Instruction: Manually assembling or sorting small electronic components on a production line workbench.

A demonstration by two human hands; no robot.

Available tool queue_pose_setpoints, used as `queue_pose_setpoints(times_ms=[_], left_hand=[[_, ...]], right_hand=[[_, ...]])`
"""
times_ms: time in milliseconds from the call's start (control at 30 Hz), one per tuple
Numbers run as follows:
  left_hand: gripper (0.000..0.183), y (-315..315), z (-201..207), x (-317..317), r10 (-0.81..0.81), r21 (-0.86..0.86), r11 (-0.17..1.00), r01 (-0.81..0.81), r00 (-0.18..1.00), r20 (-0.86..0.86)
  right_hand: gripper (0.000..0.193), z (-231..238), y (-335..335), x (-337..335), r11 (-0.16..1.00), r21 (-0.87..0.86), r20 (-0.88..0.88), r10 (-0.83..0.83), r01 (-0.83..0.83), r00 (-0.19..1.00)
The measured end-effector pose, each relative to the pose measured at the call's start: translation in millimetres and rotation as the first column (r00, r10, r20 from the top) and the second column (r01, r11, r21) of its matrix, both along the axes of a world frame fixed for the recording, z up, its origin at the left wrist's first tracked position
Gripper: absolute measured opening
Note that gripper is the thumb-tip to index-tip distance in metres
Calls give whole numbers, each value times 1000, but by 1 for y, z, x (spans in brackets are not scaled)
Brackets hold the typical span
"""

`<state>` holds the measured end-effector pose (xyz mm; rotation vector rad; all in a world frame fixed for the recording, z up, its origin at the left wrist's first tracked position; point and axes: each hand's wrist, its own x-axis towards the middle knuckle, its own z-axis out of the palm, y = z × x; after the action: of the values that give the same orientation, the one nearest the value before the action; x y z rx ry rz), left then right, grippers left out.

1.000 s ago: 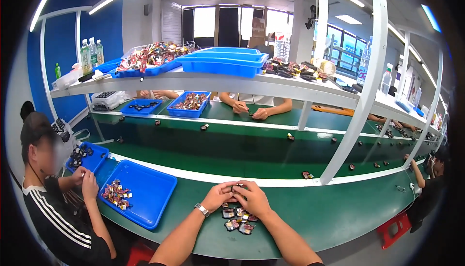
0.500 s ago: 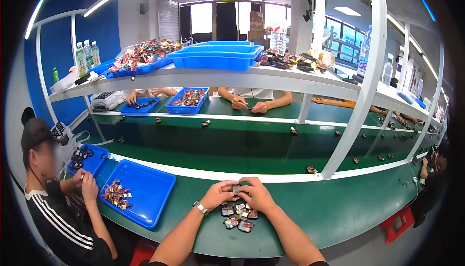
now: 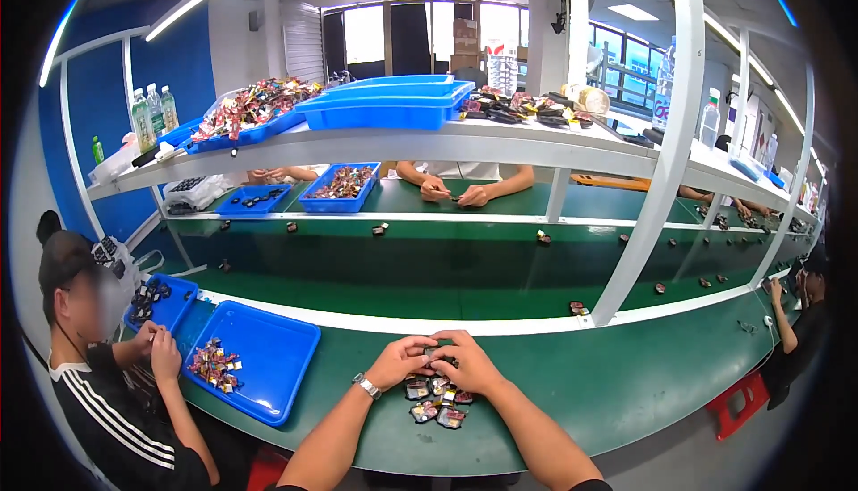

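At the near edge of the green bench (image 3: pixel 572 393), my left hand (image 3: pixel 399 363) and my right hand (image 3: pixel 468 366) meet with fingers closed. Between their fingertips is a small dark piece (image 3: pixel 433 352), mostly hidden by the fingers. My left wrist wears a metal-banded watch (image 3: pixel 367 386). Just below my hands lies a cluster of several small black-cased parts (image 3: pixel 450 418) with clear, red and yellow bits on them. The piece in my hands looks like one of these, though its details cannot be made out.
On the left a blue tray (image 3: pixel 295 348) holds a heap of small red-and-white parts (image 3: pixel 214 366); a person (image 3: pixel 98 402) works beside it. Beyond a white rail, small parts (image 3: pixel 543 237) sit spaced along a green belt (image 3: pixel 402 268). A white post (image 3: pixel 648 160) and shelf (image 3: pixel 402 147) rise ahead.
The whole view has shifted slightly. My fingers have moved a little around the small piece, and less of it shows. The cluster of parts looks the same.
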<state>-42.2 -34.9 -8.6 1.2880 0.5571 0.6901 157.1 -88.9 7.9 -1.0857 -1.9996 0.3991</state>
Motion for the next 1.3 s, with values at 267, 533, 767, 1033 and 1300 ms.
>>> queue_pose_setpoints(times_ms=[267,533,767,1033,1300], left_hand=[[21,2,-3,-1,23,11,1000,-23,1000,-6],[17,4,-6,-2,19,-14,1000,-20,998,-54],[29,0,-4,0,17,10,1000,-17,1000,0],[26,2,-8,-2,29,-27,999,-29,1000,4],[25,2,-8,-2,56,-28,998,-56,998,6]], right_hand=[[11,-9,3,0,997,-81,-90,-26,19,996],[11,-13,4,-3,986,-164,-167,-45,17,985],[11,-11,-2,-12,989,-10,-60,-150,150,987],[13,-15,-4,-18,984,28,-118,-172,177,978],[15,-18,-3,-20,981,39,-165,-181,190,969]])
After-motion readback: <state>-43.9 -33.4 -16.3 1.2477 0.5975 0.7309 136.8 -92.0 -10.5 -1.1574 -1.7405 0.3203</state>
